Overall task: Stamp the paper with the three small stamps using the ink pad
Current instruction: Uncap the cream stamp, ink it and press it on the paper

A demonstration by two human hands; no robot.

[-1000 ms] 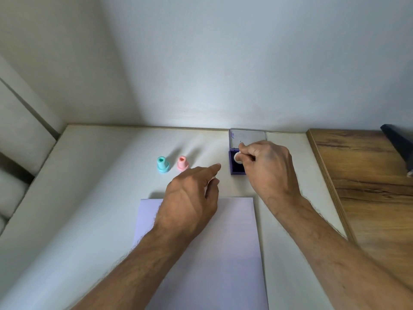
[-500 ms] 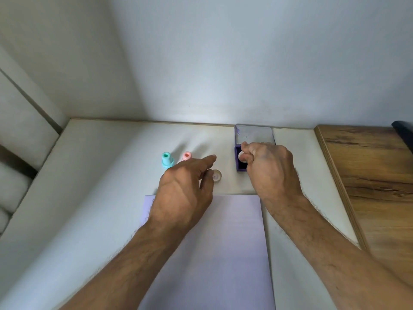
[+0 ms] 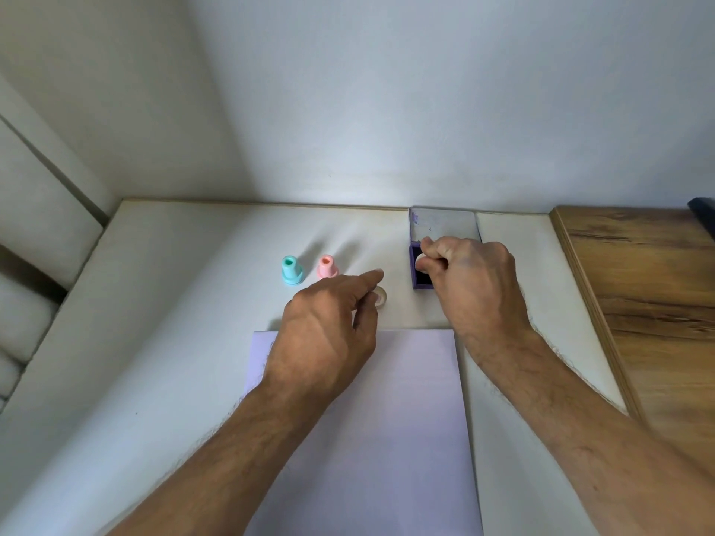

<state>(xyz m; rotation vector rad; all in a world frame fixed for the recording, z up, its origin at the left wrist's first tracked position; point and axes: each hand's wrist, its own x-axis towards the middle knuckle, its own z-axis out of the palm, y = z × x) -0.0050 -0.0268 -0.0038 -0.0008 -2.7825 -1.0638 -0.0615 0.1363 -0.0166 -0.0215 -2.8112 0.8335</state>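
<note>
A lilac sheet of paper (image 3: 390, 419) lies on the white table in front of me. Beyond it stand a teal stamp (image 3: 291, 269) and a pink stamp (image 3: 327, 266), both upright. The purple ink pad (image 3: 419, 280) sits to their right with its lid (image 3: 445, 225) open toward the wall. My right hand (image 3: 476, 284) pinches a small pale stamp (image 3: 421, 260) down on the pad. My left hand (image 3: 329, 330) hovers over the paper's far edge with its fingers spread. A small clear cap (image 3: 382, 295) lies on the table at its fingertips.
The white table (image 3: 174, 342) meets a grey wall at the back. A wooden surface (image 3: 638, 303) adjoins it on the right, with a dark object (image 3: 704, 214) at the frame's edge. Pale cushions (image 3: 27, 265) lie to the left.
The clear cap, hidden under my left hand a second ago, now lies on the table by its fingertips. My right hand has kept the pale stamp on the ink pad.
</note>
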